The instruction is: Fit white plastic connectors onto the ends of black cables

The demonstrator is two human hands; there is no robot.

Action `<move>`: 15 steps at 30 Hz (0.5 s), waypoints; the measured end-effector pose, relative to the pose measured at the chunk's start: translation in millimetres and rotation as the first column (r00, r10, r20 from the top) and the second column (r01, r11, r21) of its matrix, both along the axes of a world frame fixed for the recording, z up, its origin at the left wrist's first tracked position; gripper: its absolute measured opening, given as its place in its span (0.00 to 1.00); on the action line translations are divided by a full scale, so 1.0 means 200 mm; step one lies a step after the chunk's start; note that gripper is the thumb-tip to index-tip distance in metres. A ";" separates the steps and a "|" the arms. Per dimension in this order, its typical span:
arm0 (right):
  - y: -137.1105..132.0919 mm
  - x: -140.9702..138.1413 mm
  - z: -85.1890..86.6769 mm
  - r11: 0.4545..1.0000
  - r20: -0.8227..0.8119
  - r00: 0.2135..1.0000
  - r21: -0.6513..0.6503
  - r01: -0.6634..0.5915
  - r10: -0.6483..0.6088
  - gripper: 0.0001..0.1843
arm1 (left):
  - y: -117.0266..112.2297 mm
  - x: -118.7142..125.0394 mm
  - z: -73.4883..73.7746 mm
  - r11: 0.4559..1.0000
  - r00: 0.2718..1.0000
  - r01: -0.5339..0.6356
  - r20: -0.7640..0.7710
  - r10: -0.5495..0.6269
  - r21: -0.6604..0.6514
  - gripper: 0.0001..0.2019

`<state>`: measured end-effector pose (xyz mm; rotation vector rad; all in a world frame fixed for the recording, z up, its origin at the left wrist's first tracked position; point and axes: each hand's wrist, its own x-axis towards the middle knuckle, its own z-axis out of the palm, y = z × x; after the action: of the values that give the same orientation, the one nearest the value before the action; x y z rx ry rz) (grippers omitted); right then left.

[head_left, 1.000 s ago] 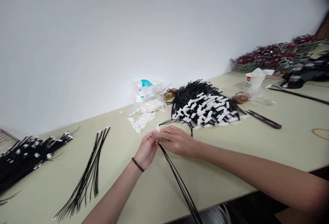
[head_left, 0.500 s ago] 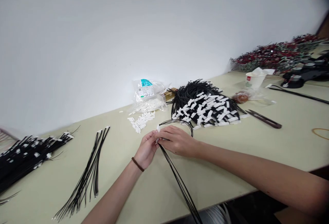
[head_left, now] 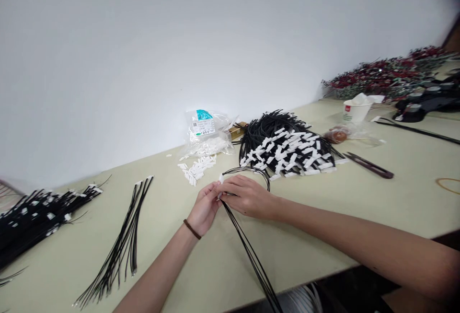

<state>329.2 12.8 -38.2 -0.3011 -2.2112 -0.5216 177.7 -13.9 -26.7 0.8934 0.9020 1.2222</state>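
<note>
My left hand [head_left: 204, 207] and my right hand [head_left: 247, 197] meet at the middle of the pale green table [head_left: 395, 198]. Between the fingertips of both hands is a small white connector [head_left: 221, 179]. My left hand pinches it. My right hand grips thin black wires [head_left: 251, 255] that run from the hands down toward the table's near edge and loop behind the right hand. A brown band circles my left wrist.
A heap of black wires with white connectors [head_left: 287, 147] lies just beyond my hands. Loose white connectors [head_left: 197, 168] and a plastic bag [head_left: 206, 131] sit behind. More wire bundles [head_left: 125, 236] lie left. Scissors [head_left: 370, 167], a paper cup [head_left: 355, 109] and red-green wires [head_left: 381, 75] lie right.
</note>
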 end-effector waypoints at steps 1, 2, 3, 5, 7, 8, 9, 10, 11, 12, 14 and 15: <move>0.00 0.00 0.00 1.000 -0.004 1.000 0.002 -0.001 0.001 0.10 | 0.00 0.00 0.00 1.000 1.000 0.000 -0.001 0.000 -0.001 0.08; 0.00 0.00 0.00 1.000 -0.005 1.000 0.001 0.000 0.000 0.10 | 0.00 0.00 0.00 1.000 1.000 0.002 -0.001 -0.002 -0.002 0.08; 0.00 0.00 0.00 1.000 -0.007 1.000 0.000 0.001 -0.001 0.10 | 0.00 0.00 0.00 1.000 1.000 0.002 -0.001 -0.002 -0.003 0.08; -0.01 0.00 0.00 1.000 -0.011 1.000 -0.002 0.005 -0.005 0.11 | 0.00 0.00 0.00 1.000 1.000 0.001 0.000 -0.001 -0.008 0.08; -0.01 0.00 0.01 1.000 -0.014 1.000 -0.005 0.008 -0.008 0.10 | 0.00 0.00 0.00 1.000 1.000 0.001 0.001 -0.001 -0.008 0.08; -0.01 0.00 0.01 1.000 -0.015 1.000 -0.006 0.009 -0.009 0.10 | 0.00 0.00 0.00 1.000 1.000 0.002 0.002 -0.002 -0.008 0.08; -0.01 0.00 0.01 1.000 -0.016 1.000 -0.006 0.008 -0.008 0.10 | 0.00 0.00 0.00 1.000 1.000 0.003 0.003 -0.003 -0.007 0.08; -0.01 0.00 0.01 1.000 -0.015 1.000 -0.005 0.005 -0.005 0.10 | 0.00 0.00 0.00 1.000 1.000 0.005 0.005 -0.005 -0.006 0.07; -0.01 0.00 0.02 1.000 -0.012 1.000 -0.003 0.001 -0.001 0.10 | 0.00 0.00 0.00 1.000 1.000 0.006 0.007 -0.006 -0.004 0.07; -0.01 0.00 0.02 1.000 -0.011 1.000 -0.001 -0.002 0.002 0.10 | 0.00 0.00 0.00 1.000 1.000 0.008 0.009 -0.008 -0.001 0.07; -0.01 0.00 0.02 1.000 -0.009 1.000 -0.002 -0.002 0.002 0.10 | 0.00 0.00 0.00 1.000 1.000 0.015 0.010 -0.015 0.008 0.07; -0.01 0.00 0.02 1.000 -0.008 1.000 -0.003 0.000 0.000 0.10 | 0.00 0.00 0.00 1.000 1.000 0.018 0.010 -0.018 0.011 0.07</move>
<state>328.9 11.3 -35.2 -0.3047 -2.2044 -0.5161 176.8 -13.1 -27.5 0.9017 0.8779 1.2164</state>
